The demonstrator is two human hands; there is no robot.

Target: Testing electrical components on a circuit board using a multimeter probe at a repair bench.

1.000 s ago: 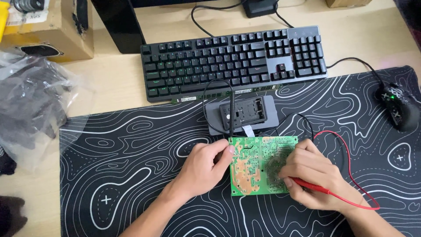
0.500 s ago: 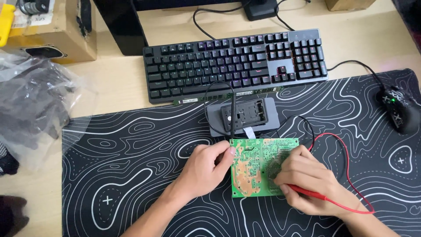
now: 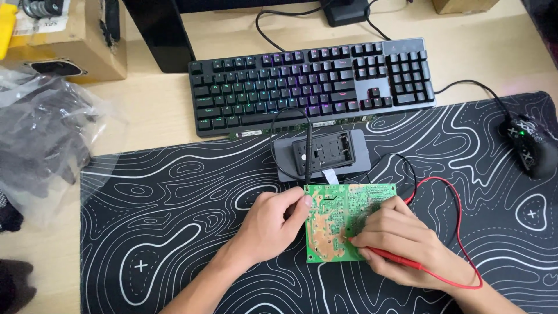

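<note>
A green circuit board [image 3: 336,224] lies solder side up on the black desk mat [image 3: 174,203]. My left hand [image 3: 270,224] grips a black test probe [image 3: 308,168] that stands upright at the board's left edge. My right hand [image 3: 401,241] rests on the board's right half and holds a red probe [image 3: 386,254], its tip touching the board's lower middle. Red [image 3: 459,232] and black leads run from the probes toward a grey multimeter [image 3: 323,153] lying just behind the board.
A black backlit keyboard [image 3: 314,81] sits behind the mat, a black mouse [image 3: 532,145] at the far right. A crumpled plastic bag [image 3: 40,134] lies left, a cardboard box [image 3: 64,35] at the back left, a monitor stand [image 3: 154,35] beside it.
My right hand has shifted the red probe tip slightly on the board. My left hand and the black probe stay where they were.
</note>
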